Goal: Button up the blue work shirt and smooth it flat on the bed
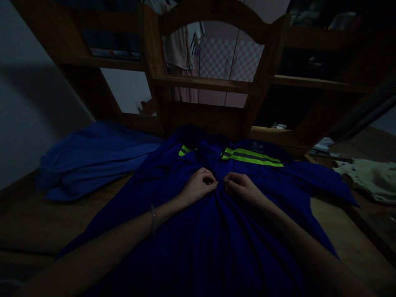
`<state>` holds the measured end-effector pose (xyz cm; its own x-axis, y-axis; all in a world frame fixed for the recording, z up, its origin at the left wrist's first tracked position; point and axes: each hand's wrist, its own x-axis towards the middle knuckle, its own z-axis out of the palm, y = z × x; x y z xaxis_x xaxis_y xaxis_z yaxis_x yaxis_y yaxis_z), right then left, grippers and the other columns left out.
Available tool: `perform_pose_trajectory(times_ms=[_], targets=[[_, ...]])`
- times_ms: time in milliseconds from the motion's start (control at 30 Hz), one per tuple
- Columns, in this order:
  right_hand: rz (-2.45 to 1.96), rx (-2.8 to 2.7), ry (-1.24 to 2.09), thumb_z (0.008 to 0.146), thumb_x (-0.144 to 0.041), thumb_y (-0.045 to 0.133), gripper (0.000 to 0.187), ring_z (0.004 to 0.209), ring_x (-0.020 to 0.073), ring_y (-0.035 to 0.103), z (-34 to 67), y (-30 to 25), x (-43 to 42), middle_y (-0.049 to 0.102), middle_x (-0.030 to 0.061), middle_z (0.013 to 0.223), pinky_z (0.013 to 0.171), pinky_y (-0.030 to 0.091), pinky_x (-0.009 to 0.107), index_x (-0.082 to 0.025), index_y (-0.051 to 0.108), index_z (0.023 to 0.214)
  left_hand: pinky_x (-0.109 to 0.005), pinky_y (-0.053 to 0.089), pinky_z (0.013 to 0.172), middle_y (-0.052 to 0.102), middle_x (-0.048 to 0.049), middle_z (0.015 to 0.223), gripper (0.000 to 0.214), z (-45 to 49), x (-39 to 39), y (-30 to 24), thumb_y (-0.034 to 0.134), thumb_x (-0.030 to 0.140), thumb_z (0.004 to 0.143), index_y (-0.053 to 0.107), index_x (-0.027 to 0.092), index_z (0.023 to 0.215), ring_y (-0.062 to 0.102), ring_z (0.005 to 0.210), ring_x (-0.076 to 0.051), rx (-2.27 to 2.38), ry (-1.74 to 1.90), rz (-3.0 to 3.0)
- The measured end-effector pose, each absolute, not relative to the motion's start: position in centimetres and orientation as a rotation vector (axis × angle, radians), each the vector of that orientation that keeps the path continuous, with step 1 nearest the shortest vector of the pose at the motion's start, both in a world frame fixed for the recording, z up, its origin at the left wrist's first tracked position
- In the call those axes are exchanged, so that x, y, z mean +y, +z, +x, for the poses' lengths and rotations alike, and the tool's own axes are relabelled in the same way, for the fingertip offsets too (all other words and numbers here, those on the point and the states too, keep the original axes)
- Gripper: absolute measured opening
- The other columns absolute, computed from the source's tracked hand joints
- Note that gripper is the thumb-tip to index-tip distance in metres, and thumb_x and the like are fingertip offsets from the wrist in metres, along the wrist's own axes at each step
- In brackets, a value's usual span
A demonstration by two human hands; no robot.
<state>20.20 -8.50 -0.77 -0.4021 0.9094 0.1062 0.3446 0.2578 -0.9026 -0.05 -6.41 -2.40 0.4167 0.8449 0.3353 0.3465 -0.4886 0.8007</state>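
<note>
A dark blue work jacket (192,231) with yellow-green reflective stripes lies spread out, its collar end away from me. Over the middle of its front, my left hand (201,182) is closed in a pinch, thumb and forefinger meeting at the fabric near the centre line. Just to the right, my right hand (237,184) is also closed, its curled fingers on the other side of the front. A small gap separates the two hands. The fingers hide the pinched cloth, and the dim light blurs its details. A bracelet (153,218) circles my left wrist.
Beyond the jacket stands a wooden headboard (204,84) with open shelves. A lighter blue cloth (99,161) lies crumpled at left on the wooden surface (337,222). Pale folded fabric (371,179) rests at far right. A wardrobe (230,60) and hanging clothes (182,47) show behind the headboard.
</note>
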Motion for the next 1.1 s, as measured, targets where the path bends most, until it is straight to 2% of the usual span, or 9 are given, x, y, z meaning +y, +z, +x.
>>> perform_pose_trajectory(times_ms=[167,300,500,567,633,700,767,933,1100], targets=[[-1.133,-1.871,1.143,0.087,-0.031,0.049,0.017,0.056,0.0098,0.054,20.2,-0.7,-8.6,0.060,0.0000,0.071,0.055,0.042,0.021,-0.015,0.055,0.085,-0.021,0.046,0.059,0.054,-0.0019,0.092,0.014,0.2,-6.8,-2.3,0.062,0.030,0.076,0.057,0.018,0.082,0.056,0.068,-0.010,1.033,1.029,1.962],[-1.132,-1.876,1.148,0.087,-0.031,0.049,0.017,0.056,0.0100,0.054,20.3,-0.6,-8.7,0.060,0.0004,0.072,0.055,0.042,0.021,-0.015,0.055,0.086,-0.019,0.046,0.058,0.052,-0.0024,0.099,0.009,0.4,-7.7,-1.4,0.057,0.022,0.079,0.057,0.019,0.087,0.057,0.072,-0.009,0.962,1.068,2.003],[-1.148,-1.912,1.109,0.087,-0.029,0.048,0.016,0.059,0.0106,0.055,20.2,-0.5,-8.8,0.060,-0.0002,0.071,0.056,0.043,0.021,-0.015,0.056,0.087,-0.021,0.051,0.061,0.048,-0.0060,0.118,0.027,0.3,-8.2,-0.9,0.057,0.022,0.080,0.061,0.021,0.107,0.057,0.070,-0.008,0.904,0.990,2.102],[-1.151,-1.921,1.102,0.087,-0.029,0.048,0.016,0.059,0.0107,0.055,20.2,-0.6,-8.8,0.061,-0.0004,0.072,0.056,0.043,0.021,-0.015,0.056,0.086,-0.025,0.052,0.065,0.047,-0.0068,0.123,0.031,0.2,-8.1,-1.0,0.058,0.025,0.082,0.060,0.023,0.113,0.058,0.074,-0.010,0.911,0.963,2.165],[-1.146,-1.924,1.098,0.087,-0.028,0.048,0.015,0.059,0.0108,0.056,20.2,-0.6,-8.8,0.061,-0.0005,0.072,0.056,0.043,0.021,-0.015,0.056,0.086,-0.030,0.052,0.078,0.047,-0.0076,0.126,0.032,0.1,-8.0,-1.2,0.057,0.026,0.084,0.059,0.023,0.116,0.059,0.089,-0.015,0.903,0.950,2.243],[-1.141,-1.931,1.092,0.087,-0.028,0.047,0.015,0.059,0.0109,0.056,20.2,-0.7,-8.8,0.061,-0.0005,0.072,0.056,0.043,0.021,-0.016,0.056,0.086,-0.035,0.046,0.094,0.046,-0.0085,0.129,0.033,0.0,-7.9,-1.4,0.055,0.026,0.085,0.058,0.023,0.118,0.052,0.111,-0.021,0.876,0.945,2.309],[-1.153,-1.939,1.070,0.088,-0.027,0.047,0.015,0.059,0.0110,0.056,20.2,-0.7,-8.9,0.061,-0.0006,0.071,0.056,0.042,0.020,-0.016,0.056,0.087,-0.038,0.038,0.103,0.045,-0.0091,0.131,0.034,0.0,-7.7,-1.6,0.055,0.026,0.086,0.057,0.023,0.120,0.043,0.123,-0.023,0.852,0.929,2.351],[-1.220,-1.971,0.973,0.087,-0.026,0.046,0.014,0.060,0.0115,0.057,20.0,-0.6,-9.1,0.061,-0.0009,0.070,0.055,0.041,0.020,-0.017,0.057,0.086,-0.039,0.038,0.103,0.046,-0.0087,0.130,0.040,-0.1,-7.5,-2.2,0.058,0.028,0.085,0.053,0.023,0.123,0.043,0.124,-0.023,0.890,0.919,2.349],[-1.255,-1.995,0.898,0.086,-0.023,0.046,0.013,0.059,0.0115,0.057,19.8,-0.4,-9.3,0.062,-0.0014,0.069,0.054,0.039,0.020,-0.017,0.057,0.086,-0.036,0.042,0.099,0.050,-0.0080,0.125,0.043,0.0,-7.7,-1.7,0.067,0.030,0.077,0.058,0.021,0.118,0.050,0.115,-0.022,0.980,1.034,2.328]])
